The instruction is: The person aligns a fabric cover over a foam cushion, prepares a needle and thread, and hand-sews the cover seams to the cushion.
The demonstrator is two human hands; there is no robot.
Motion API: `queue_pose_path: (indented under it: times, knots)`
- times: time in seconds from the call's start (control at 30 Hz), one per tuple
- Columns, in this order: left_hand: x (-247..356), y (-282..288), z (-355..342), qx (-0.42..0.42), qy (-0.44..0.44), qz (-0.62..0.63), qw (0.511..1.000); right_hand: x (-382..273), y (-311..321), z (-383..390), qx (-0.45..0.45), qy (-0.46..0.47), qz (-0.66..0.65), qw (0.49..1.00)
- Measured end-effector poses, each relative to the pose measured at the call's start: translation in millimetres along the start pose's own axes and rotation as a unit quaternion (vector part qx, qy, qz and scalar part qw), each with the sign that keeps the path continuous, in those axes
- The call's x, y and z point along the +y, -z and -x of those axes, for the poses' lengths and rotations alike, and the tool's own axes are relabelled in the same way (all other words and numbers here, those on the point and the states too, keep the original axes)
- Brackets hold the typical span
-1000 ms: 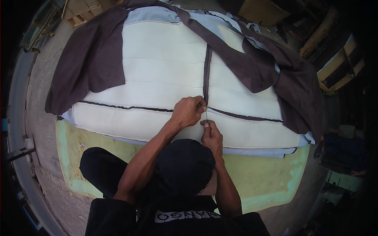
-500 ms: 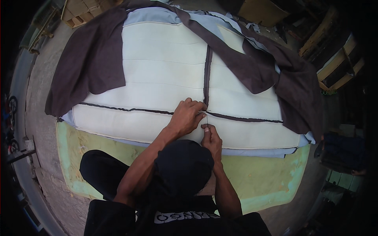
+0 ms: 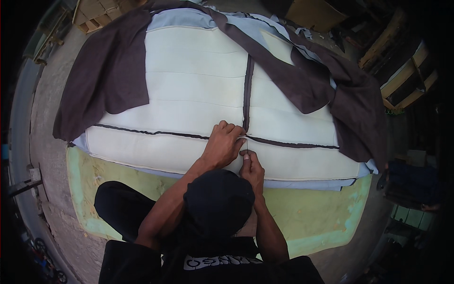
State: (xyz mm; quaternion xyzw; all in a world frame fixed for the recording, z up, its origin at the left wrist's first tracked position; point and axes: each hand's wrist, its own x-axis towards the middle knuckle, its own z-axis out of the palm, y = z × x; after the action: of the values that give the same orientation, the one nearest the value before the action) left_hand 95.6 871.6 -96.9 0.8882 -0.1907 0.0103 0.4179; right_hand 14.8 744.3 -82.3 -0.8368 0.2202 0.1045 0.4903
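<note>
A large padded cover with cream panels (image 3: 194, 87) lies spread in front of me. One dark strip (image 3: 247, 90) runs down it and meets a dark crosswise seam (image 3: 293, 143). At this junction my left hand (image 3: 223, 146) is closed, pinching the seam edge between thumb and fingers. Just below and to the right, my right hand (image 3: 252, 168) is closed in a pinch. From its fingertips a thin, needle-like dark piece (image 3: 247, 145) points up at the seam; its exact kind is too small to confirm.
Dark brown fabric flaps (image 3: 101, 71) drape over both sides of the cover. Beneath its near edge lies a yellow-green foam sheet (image 3: 307, 208). Wooden frames (image 3: 411, 75) stand at the right, and a wooden piece (image 3: 101, 14) is at the upper left.
Both hands stay at the seam junction, with only a slight shift. The thin piece still stands between the right fingertips and the seam. Motorbikes at the far left appear lower in view.
</note>
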Motion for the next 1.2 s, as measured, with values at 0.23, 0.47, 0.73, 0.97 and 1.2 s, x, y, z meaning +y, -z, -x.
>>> queue_pose_path:
  times: [0.23,0.47,0.73,0.97,1.2]
  knots:
    - [3.8,-1.4,4.0,0.009,0.005,-0.011,1.0,3.1,-1.4,3.0,0.01,0.014,0.008,1.0]
    - [4.1,-10.4,6.6,0.072,-0.038,0.007,0.997,0.0,-1.5,-6.1,0.007,0.01,0.016,1.0]
    - [-0.8,-32.4,12.7,0.135,-0.012,-0.034,0.99,-1.6,-2.6,-21.5,-0.009,0.047,0.017,0.999]
    - [-2.2,-47.3,13.6,0.193,0.02,-0.04,0.98,8.6,-8.9,-35.2,-0.004,0.099,-0.081,0.992]
    - [-1.7,-54.9,15.5,0.209,0.036,-0.02,0.977,19.3,-11.2,-60.1,-0.046,0.093,-0.12,0.987]
